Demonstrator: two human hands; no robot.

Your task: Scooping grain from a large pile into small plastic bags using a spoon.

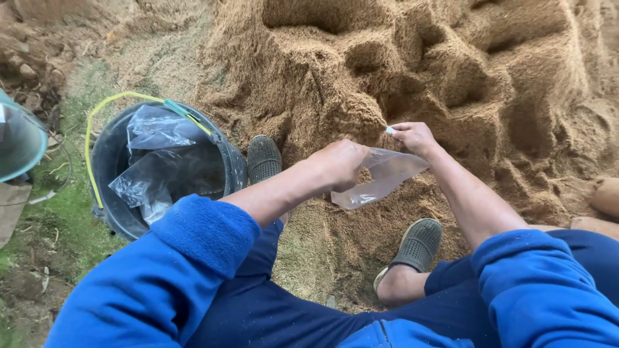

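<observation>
A clear plastic bag (380,177) hangs between my two hands, above a big heap of brown sawdust (425,71). My left hand (342,161) is closed on the bag's left side, knuckles up. My right hand (414,137) pinches the bag's upper edge, and a small pale bit shows at its fingertips. Both arms wear blue sleeves pushed up to the elbows. I am crouched, and my two dark perforated clogs (264,158) (418,243) rest on the sawdust below my hands.
A black bucket (109,161) with a yellow-green handle stands at left and holds several crumpled clear plastic bags (161,164). Mossy ground and stones lie at far left, with a teal-rimmed container (16,138) at the edge. Another person's foot or limb shows at the right edge (606,196).
</observation>
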